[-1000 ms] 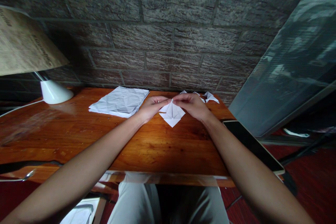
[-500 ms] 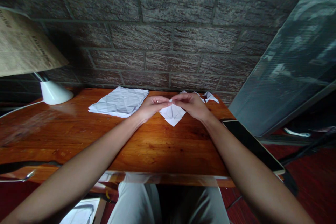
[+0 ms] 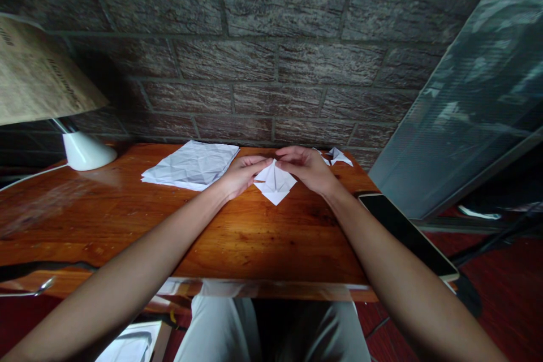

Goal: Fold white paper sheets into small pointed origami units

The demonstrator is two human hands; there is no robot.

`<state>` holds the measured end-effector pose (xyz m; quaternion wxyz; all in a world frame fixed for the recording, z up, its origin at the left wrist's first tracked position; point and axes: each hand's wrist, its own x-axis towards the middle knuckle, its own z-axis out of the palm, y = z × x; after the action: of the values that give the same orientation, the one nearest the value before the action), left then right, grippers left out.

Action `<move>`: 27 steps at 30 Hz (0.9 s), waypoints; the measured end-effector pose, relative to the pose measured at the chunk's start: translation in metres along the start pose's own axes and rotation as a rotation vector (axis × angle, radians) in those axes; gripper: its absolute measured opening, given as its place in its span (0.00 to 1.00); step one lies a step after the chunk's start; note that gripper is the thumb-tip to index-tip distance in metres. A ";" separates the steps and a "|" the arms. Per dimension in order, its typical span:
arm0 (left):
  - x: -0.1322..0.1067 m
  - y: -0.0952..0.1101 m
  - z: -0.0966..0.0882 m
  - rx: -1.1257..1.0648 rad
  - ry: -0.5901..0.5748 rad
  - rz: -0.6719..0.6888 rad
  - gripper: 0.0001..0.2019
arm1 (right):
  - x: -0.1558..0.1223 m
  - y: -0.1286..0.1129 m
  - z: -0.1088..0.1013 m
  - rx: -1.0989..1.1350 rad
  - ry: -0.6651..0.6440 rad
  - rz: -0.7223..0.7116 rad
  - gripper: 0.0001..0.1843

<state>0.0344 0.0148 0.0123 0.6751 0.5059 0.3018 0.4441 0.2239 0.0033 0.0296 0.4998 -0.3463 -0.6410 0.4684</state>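
A small white folded paper (image 3: 275,185), diamond-shaped with a raised flap at its top, lies on the wooden table (image 3: 237,232). My left hand (image 3: 241,172) pinches the flap's upper left edge. My right hand (image 3: 306,167) pinches the same flap from the right, fingers curled together. The fingertips of both hands meet over the top of the paper and hide its far corner.
A creased white sheet (image 3: 190,165) lies to the left of my hands. Small folded paper pieces (image 3: 338,156) sit by the brick wall behind my right hand. A dark tablet (image 3: 407,233) overhangs the table's right edge. A lamp base (image 3: 87,150) stands at far left.
The paper's top flap has been lifted a little higher between my fingertips, and both hands have shifted slightly toward the wall. The view has barely moved.
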 end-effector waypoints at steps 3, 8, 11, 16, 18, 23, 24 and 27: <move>0.000 -0.001 0.000 -0.012 -0.005 -0.005 0.18 | 0.000 0.000 0.000 -0.009 0.000 0.009 0.23; 0.001 -0.003 -0.001 -0.016 -0.015 0.002 0.18 | 0.000 -0.003 0.000 -0.015 -0.007 -0.003 0.24; 0.001 -0.003 -0.002 -0.013 -0.020 0.009 0.18 | -0.001 -0.004 0.001 -0.025 -0.006 -0.011 0.25; 0.001 -0.003 -0.002 -0.009 -0.037 0.007 0.17 | -0.001 -0.004 0.000 -0.027 -0.004 -0.011 0.25; 0.001 -0.002 -0.002 -0.006 -0.036 0.009 0.17 | -0.001 -0.004 0.000 -0.033 -0.007 -0.011 0.25; 0.001 -0.001 -0.003 0.045 -0.029 0.037 0.17 | -0.001 -0.003 0.001 -0.032 -0.018 -0.023 0.24; 0.001 -0.001 -0.004 0.066 -0.028 0.048 0.17 | -0.001 -0.003 0.001 -0.033 -0.020 -0.022 0.24; 0.003 -0.002 -0.008 0.153 -0.017 0.089 0.16 | -0.002 -0.002 0.002 -0.040 -0.019 -0.019 0.23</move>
<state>0.0291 0.0210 0.0083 0.6166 0.5727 0.3062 0.4450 0.2226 0.0002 0.0311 0.4912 -0.3456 -0.6583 0.4537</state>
